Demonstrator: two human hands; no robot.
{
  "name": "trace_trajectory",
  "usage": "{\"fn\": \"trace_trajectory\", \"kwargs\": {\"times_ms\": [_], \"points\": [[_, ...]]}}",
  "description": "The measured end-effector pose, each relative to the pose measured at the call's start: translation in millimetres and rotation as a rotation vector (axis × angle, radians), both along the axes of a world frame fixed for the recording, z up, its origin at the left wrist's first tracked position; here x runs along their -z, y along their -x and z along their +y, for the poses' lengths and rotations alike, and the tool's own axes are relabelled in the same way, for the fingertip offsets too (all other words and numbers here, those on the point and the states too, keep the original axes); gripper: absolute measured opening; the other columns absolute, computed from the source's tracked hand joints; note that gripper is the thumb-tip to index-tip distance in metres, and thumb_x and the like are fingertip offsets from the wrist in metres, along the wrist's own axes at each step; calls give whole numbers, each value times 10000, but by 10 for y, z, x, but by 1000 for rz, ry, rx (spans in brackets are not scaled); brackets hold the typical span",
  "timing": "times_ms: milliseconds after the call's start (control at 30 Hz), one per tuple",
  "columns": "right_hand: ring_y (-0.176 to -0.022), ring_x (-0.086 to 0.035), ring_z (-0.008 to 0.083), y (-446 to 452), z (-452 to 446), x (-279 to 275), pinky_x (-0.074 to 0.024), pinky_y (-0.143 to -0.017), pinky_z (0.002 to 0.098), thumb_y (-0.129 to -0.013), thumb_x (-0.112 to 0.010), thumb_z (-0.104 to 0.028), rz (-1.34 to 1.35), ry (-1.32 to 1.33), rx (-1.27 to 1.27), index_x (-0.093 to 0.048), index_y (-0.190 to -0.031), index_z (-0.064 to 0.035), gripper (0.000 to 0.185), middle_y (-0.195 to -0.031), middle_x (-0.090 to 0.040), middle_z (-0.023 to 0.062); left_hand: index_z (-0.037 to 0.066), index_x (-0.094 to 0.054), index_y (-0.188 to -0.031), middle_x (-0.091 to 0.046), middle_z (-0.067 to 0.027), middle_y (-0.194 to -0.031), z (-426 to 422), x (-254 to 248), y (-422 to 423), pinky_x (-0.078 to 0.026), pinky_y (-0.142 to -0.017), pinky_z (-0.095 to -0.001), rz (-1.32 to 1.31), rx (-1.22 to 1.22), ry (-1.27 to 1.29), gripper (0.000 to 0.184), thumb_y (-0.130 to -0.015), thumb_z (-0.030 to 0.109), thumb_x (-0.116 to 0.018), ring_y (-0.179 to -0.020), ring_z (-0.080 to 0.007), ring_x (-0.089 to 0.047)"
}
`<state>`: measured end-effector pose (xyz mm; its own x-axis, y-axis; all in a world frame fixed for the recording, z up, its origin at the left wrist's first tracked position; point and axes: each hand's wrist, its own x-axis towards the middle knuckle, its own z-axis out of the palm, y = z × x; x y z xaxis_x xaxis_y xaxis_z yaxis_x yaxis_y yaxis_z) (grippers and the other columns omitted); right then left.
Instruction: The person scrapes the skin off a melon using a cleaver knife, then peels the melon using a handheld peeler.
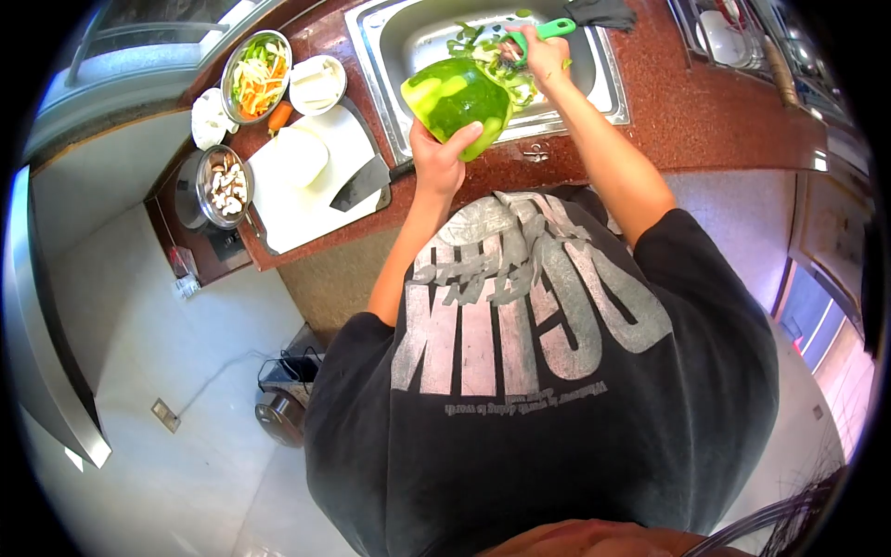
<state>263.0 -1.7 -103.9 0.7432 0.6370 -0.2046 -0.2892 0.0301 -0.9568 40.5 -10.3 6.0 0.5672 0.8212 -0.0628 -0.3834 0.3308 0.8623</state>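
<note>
Over the near edge of the steel sink (613,97), my left hand (438,160) holds up a large green melon (459,102), gripping it from below with the thumb along its side. Pale yellow-green patches show on its left and upper part, where skin is off; the rest is dark green. My right hand (541,58) is closed around a peeler (557,28) with a green handle, just to the right of the melon. Its blade is partly hidden. Strips of green peel (520,90) lie in the sink below.
Left of the sink, a white cutting board (288,212) bears a pale rounded piece (302,156) and a wide knife (360,184). Around it stand bowls of vegetable strips (258,79), white slices (318,85) and cut mushrooms (227,186). A dish rack (729,42) is at right.
</note>
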Motion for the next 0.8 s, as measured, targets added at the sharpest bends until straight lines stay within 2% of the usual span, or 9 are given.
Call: {"fn": "trace_trajectory", "kwargs": {"times_ms": [33,133,200,267,333,400,467,600,800], "points": [[-740,-703,244,-83,-169,-114,-534,-689,360,-899,-574,-510,-498,492,-53,-780,-950,-145,422,-798,-721,154,-3,-511,-1247,-625,-107,-1161,8,-6,23,-518,-929,-345,22,19,14,538,-758,-75,-723,-1060,-213,-629],[-771,-700,282,-182,-224,74,-526,-727,406,-848,-540,-634,-805,839,-142,-780,-956,-193,514,-761,-695,184,-3,-511,-1241,-627,-109,-1160,48,94,19,-529,-912,-336,77,8,-11,519,-770,-78,-716,-1045,-208,-636],[-761,-698,242,-135,-225,34,-527,-712,378,-898,-545,-531,-849,835,-134,-782,-968,-172,436,-801,-723,143,-2,-509,-1234,-627,-108,-1159,76,197,-8,-535,-901,-337,105,-23,61,515,-771,-71,-723,-1040,-207,-637],[-800,-684,188,62,-209,-296,-521,-709,345,-947,-527,-420,-193,323,-85,-786,-946,-122,395,-897,-743,81,-1,-508,-1230,-627,-106,-1157,86,271,-26,-536,-900,-340,119,-16,50,516,-768,-69,-728,-1038,-207,-638],[-964,-650,140,384,-158,-520,-485,-893,265,-966,-509,-309,-16,-83,-193,-721,-1105,-50,363,-1066,-727,53,0,-507,-1225,-627,-104,-1156,56,287,-14,-537,-900,-343,143,1,44,517,-765,-67,-733,-1035,-207,-639],[-1064,-622,142,745,-299,-1199,-466,-958,277,-972,-516,-280,91,-39,-342,-674,-1167,-8,370,-1091,-722,71,6,-513,-1213,-627,-92,-1142,32,263,-61,-538,-897,-340,160,18,50,523,-750,-72,-744,-1025,-198,-641],[-1092,-609,149,924,-235,-890,-466,-961,289,-977,-532,-265,-112,-126,-384,-692,-1142,-8,345,-1115,-716,68,14,-520,-1199,-623,-80,-1134,25,266,-91,-530,-893,-328,169,24,33,531,-732,-65,-761,-1020,-185,-635],[-1018,-645,133,952,-269,-875,-499,-914,276,-939,-609,-284,-75,-237,-381,-742,-1030,-24,306,-1106,-712,85,34,-519,-1191,-615,-62,-1136,74,273,-79,-517,-882,-314,193,32,-55,571,-698,-41,-798,-1023,-172,-622],[-1036,-659,192,955,-326,-988,-410,-1056,351,-904,-648,-274,-482,-246,-302,-774,-986,-105,226,-1078,-719,106,29,-537,-1191,-625,-50,-1134,49,202,-91,-514,-885,-302,200,19,-88,526,-723,-60,-759,-1015,-160,-628]]}}
